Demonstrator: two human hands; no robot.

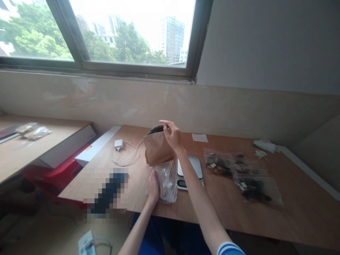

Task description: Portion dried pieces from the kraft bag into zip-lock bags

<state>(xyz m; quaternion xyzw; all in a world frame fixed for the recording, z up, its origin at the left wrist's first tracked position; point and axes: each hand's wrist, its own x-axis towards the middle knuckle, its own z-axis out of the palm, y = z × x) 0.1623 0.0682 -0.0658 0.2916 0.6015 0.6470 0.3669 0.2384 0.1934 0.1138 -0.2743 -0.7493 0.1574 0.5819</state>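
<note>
My left hand [153,187] is closed on the side of a clear plastic bag [167,182] near the front of the table. The bag looks crumpled, and its contents are hard to make out. Just behind it a brown paper bag [158,148] stands upright with its mouth open and a dark inside. At the right of that mouth is my right hand [173,135], its fingers stretched out and apart, with nothing visible in them. My right forearm passes over part of a kitchen scale [195,167] with a silver plate and a small display.
Zip bags of dark items [219,166] lie to the right on the table [225,209]. A white charger [118,144] with a coiled cable sits at the left, behind a pixelated dark object [110,193]. White paper [199,137] lies near the wall. A red chair [57,166] stands left.
</note>
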